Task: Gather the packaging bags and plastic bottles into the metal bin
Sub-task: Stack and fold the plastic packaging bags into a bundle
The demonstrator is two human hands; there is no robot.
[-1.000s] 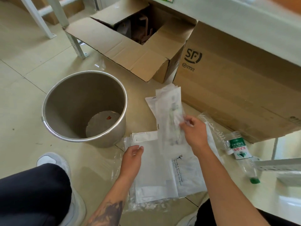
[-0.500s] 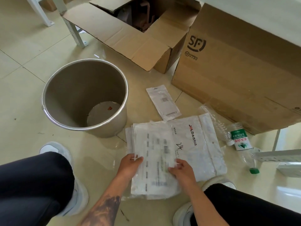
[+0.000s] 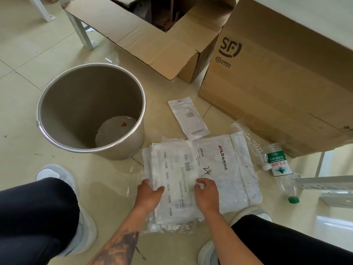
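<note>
A stack of white and clear packaging bags (image 3: 177, 169) lies flat on the floor tiles in front of me. My left hand (image 3: 150, 194) grips its near left edge, and my right hand (image 3: 206, 194) pinches the top bag's near right edge. A larger white bag printed JOLDA (image 3: 235, 169) lies under the stack to the right. One small white pouch with a barcode (image 3: 188, 117) lies apart, beyond the stack. Two clear plastic bottles lie on the right: one with a green label and green cap (image 3: 280, 173), one crumpled (image 3: 248, 142). The round metal bin (image 3: 57, 134) stands upright to the left.
A large SF cardboard box (image 3: 286, 79) stands at the right and an open cardboard box (image 3: 152, 41) behind the bin. A clear plastic scrap (image 3: 112, 56) lies beyond the bin. White metal frame legs (image 3: 82, 29) stand at the back. My knees and white shoes flank the stack.
My right hand brought the lifted bag down onto the stack, uncovering the small pouch. Both hands now sit at the stack's near edge, closer together.
</note>
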